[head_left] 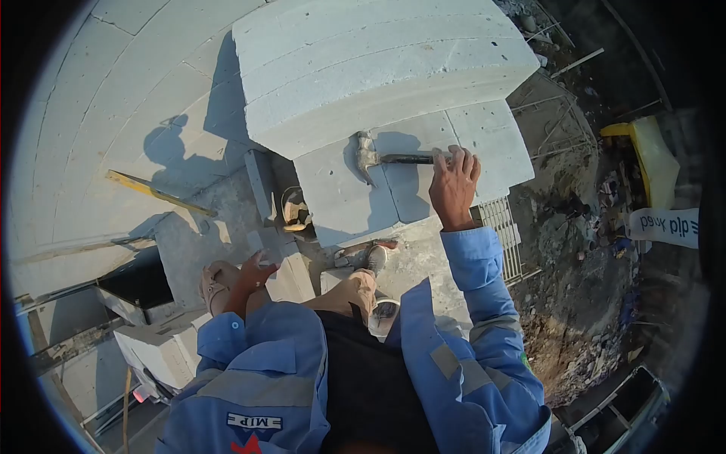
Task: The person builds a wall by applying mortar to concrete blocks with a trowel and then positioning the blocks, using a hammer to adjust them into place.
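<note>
My right hand (454, 181) is closed around the end of a claw hammer's dark handle. The claw hammer (368, 157) lies over the lower course of pale blocks (333, 185), its metal head pointing left. Right behind it rises a stacked upper course of pale blocks (393, 79). Down at the left, my left hand (253, 274) is beside my bent knee, close to the corner of a pale block (291, 276). Its fingers look loosely apart and dusty, with nothing visible in them.
A yellow spirit level (159, 193) lies to the left. Below it gapes a dark opening (136, 280). Between my feet stands a bucket (384, 314). Beyond the blocks on the right, the ground drops to rubble (582, 340), near a metal grating (499, 234) and a printed white bag (665, 227).
</note>
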`<state>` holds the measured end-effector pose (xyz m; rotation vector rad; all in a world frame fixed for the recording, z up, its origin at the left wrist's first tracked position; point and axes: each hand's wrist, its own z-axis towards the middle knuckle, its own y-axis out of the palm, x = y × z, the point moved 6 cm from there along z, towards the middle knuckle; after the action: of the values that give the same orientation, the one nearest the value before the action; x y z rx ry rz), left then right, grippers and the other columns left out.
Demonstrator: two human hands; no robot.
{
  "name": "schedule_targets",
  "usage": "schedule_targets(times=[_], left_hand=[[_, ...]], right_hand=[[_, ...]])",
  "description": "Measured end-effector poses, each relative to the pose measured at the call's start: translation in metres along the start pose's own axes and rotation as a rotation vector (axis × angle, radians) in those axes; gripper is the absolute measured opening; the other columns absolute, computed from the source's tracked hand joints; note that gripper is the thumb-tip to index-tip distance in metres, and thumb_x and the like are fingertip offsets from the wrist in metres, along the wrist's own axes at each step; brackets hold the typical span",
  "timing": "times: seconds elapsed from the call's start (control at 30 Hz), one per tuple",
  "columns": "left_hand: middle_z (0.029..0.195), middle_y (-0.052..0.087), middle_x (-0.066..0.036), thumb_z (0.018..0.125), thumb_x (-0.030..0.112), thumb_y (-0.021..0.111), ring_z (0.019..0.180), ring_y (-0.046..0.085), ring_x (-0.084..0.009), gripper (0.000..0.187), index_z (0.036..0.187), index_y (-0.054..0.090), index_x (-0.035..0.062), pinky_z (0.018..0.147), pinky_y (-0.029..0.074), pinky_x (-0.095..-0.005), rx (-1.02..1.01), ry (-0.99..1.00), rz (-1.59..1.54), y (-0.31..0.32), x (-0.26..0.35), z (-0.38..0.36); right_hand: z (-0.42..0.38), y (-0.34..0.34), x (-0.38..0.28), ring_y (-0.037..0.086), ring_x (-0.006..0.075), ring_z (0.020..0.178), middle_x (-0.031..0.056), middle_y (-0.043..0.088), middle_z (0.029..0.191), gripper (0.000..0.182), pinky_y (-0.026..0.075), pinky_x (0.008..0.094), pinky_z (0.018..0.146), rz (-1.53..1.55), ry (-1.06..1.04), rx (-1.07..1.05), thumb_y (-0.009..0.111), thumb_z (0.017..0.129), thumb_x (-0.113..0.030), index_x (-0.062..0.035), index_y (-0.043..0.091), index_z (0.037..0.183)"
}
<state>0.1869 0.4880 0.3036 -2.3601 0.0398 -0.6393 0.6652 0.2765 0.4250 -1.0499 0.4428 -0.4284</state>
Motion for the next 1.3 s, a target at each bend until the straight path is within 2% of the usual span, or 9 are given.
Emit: schedule_targets(times=[0.07,0.2,0.43,0.63,0.83,0.9,1.03,1.13,1.3], left_hand=[[0.131,0.056,-0.026,0.081,0.047,0.070,0.123,0.054,-0.0369,0.077,0.136,0.049,-0.0022,0.104,0.041,-0.0419,0.106,-0.053,-0.077,-0.009,0.004,-0.031],[0.128,0.059,-0.024,0.083,0.037,0.071,0.117,0.059,-0.0342,0.067,0.133,0.052,-0.0028,0.100,0.044,-0.0399,0.431,-0.100,-0.275,-0.051,0.046,-0.121],[0.113,0.068,-0.020,0.083,0.036,0.069,0.105,0.065,-0.0331,0.057,0.123,0.059,-0.0034,0.093,0.049,-0.0370,0.832,-0.480,-0.631,0.026,-0.066,-0.196],[0.114,0.067,-0.023,0.081,0.043,0.070,0.106,0.065,-0.0325,0.061,0.119,0.061,-0.0035,0.092,0.050,-0.0373,0.683,-0.805,-0.958,0.232,-0.133,-0.201],[0.113,0.067,-0.024,0.080,0.041,0.065,0.107,0.064,-0.0363,0.057,0.119,0.064,0.0000,0.092,0.050,-0.0402,0.526,-1.086,-1.119,0.388,-0.082,-0.211],[0.110,0.068,-0.022,0.080,0.041,0.064,0.106,0.063,-0.0390,0.055,0.118,0.064,0.0002,0.093,0.049,-0.0428,0.502,-0.963,-0.948,0.450,-0.081,-0.197],[0.116,0.066,-0.020,0.083,0.042,0.062,0.109,0.061,-0.0404,0.047,0.116,0.067,0.0089,0.096,0.047,-0.0437,0.556,-1.067,-1.029,0.481,-0.042,-0.221],[0.106,0.066,-0.022,0.084,0.041,0.064,0.101,0.063,-0.0349,0.045,0.103,0.069,0.0006,0.089,0.049,-0.0384,0.700,-0.956,-1.070,0.435,-0.006,-0.252],[0.096,0.070,-0.016,0.084,0.045,0.068,0.089,0.067,-0.0237,0.062,0.119,0.061,-0.0058,0.079,0.052,-0.0339,0.865,-0.998,-1.196,0.475,-0.006,-0.259]], right_hand=[[0.018,0.014,0.004,0.049,0.0372,0.117,0.0171,0.055,0.119,0.034,0.033,0.0542,0.105,0.086,0.000,0.007,0.064,0.086,-0.021,-0.0088,0.062,0.117],[-0.001,0.051,-0.082,0.045,0.0369,0.125,0.0163,0.054,0.121,0.049,0.034,0.0545,0.106,0.430,-0.377,-0.084,0.071,0.082,-0.038,-0.0111,0.061,0.122],[-0.020,0.062,-0.134,0.040,0.0386,0.131,0.0151,0.050,0.135,0.058,0.027,0.0553,0.109,0.307,-0.562,-0.232,0.069,0.084,-0.040,-0.0050,0.055,0.128],[-0.024,0.068,-0.138,0.034,0.0371,0.135,0.0159,0.049,0.134,0.058,0.023,0.0573,0.109,0.215,-0.617,-0.280,0.059,0.091,-0.044,-0.0040,0.050,0.132],[-0.028,0.084,-0.129,0.037,0.0343,0.132,0.0120,0.052,0.130,0.060,0.026,0.0541,0.107,0.223,-0.627,-0.216,0.048,0.095,-0.054,-0.0068,0.053,0.131],[-0.029,0.085,-0.129,0.037,0.0340,0.132,0.0118,0.052,0.130,0.060,0.026,0.0545,0.107,0.251,-0.702,-0.269,0.048,0.095,-0.055,-0.0071,0.053,0.131],[-0.030,0.086,-0.128,0.037,0.0335,0.132,0.0114,0.052,0.130,0.060,0.026,0.0552,0.107,0.267,-0.784,-0.294,0.047,0.095,-0.055,-0.0077,0.053,0.131],[-0.029,0.086,-0.127,0.037,0.0331,0.132,0.0110,0.051,0.130,0.060,0.027,0.0558,0.107,0.274,-0.787,-0.261,0.047,0.095,-0.055,-0.0081,0.053,0.131],[-0.026,0.087,-0.124,0.037,0.0325,0.132,0.0105,0.051,0.131,0.059,0.027,0.0567,0.106,0.212,-0.671,-0.136,0.046,0.096,-0.056,-0.0088,0.053,0.131]])
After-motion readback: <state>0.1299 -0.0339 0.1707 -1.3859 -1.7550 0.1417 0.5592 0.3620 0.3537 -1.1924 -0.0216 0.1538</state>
